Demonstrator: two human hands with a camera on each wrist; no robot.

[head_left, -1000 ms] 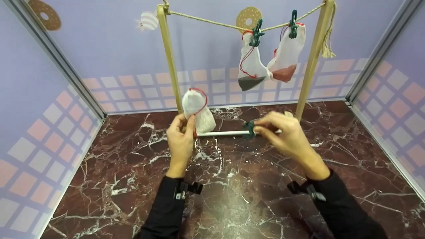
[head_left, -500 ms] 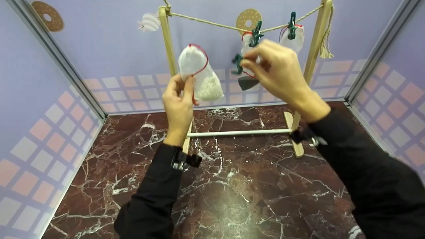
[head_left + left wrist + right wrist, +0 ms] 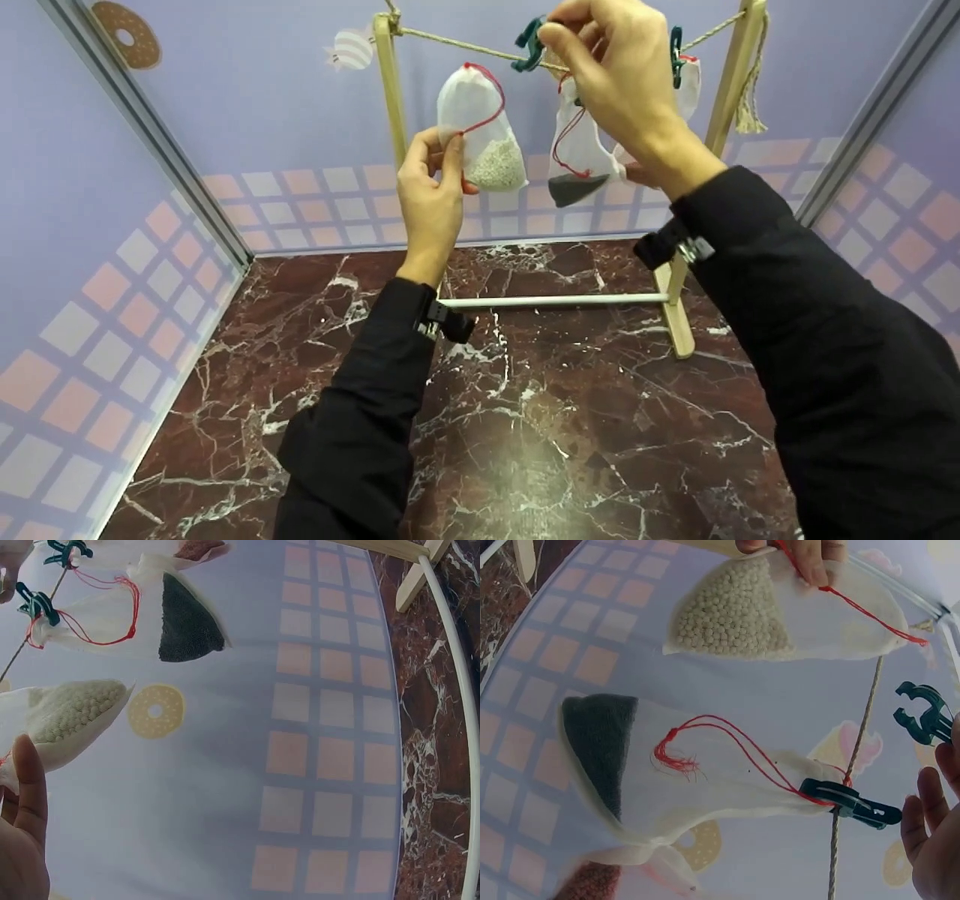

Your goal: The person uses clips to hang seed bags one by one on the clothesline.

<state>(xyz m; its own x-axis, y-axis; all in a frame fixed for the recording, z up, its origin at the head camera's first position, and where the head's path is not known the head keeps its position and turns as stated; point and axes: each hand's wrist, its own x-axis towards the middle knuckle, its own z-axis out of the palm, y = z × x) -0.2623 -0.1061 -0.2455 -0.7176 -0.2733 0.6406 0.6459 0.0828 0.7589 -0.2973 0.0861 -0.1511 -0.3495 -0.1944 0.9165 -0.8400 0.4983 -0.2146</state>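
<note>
My left hand (image 3: 431, 180) pinches a white mesh drawstring bag (image 3: 484, 109) by its side, its red cord loose. White pellets (image 3: 727, 615) fill the lower part of the bag. Held upright, its top sits just under the rope (image 3: 465, 48). Between the thumb and fingers of my right hand (image 3: 630, 71) is a dark green spring clip (image 3: 531, 45), raised in front of the rope. In the right wrist view this clip (image 3: 924, 714) has its jaws spread. Another green clip (image 3: 855, 804) fixes a bag with dark contents (image 3: 600, 750) to the rope.
Farther right hangs a bag with reddish contents (image 3: 589, 885) under its own clip (image 3: 676, 56). The rope runs between wooden posts (image 3: 391, 90), joined low down by a white bar (image 3: 555, 301). Beneath lies a dark marbled tabletop (image 3: 525, 420); a patterned wall (image 3: 300, 135) stands behind.
My left hand has lifted the pellet bag from near the white bar to just below the rope. My right hand has carried the clip up to rope height, now covering part of the hanging bags.
</note>
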